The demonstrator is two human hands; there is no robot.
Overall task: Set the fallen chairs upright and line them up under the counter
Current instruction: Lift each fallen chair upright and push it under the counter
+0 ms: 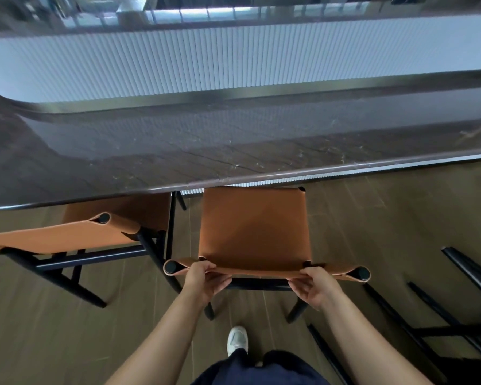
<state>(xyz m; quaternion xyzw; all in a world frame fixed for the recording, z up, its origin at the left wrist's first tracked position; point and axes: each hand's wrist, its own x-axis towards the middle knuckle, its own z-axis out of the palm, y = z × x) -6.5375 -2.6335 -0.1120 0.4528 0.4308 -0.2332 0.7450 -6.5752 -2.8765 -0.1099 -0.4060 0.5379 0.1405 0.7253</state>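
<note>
At bottom centre, a white shoe (237, 340) on the floor. Just above, left hand (203, 279) and right hand (314, 287), each gripping the tan backrest edge of an upright chair (254, 229), fingers curled round it. Seat beyond the hands, front edge tucked under the counter (233, 151). At left, second chair (75, 234), upright, partly under it. At lower right, black legs (456, 330) lying tilted.

Tan leather chairs (254, 229) on black frames, dark veined marble counter (178, 151), white shoe (237, 340).
</note>
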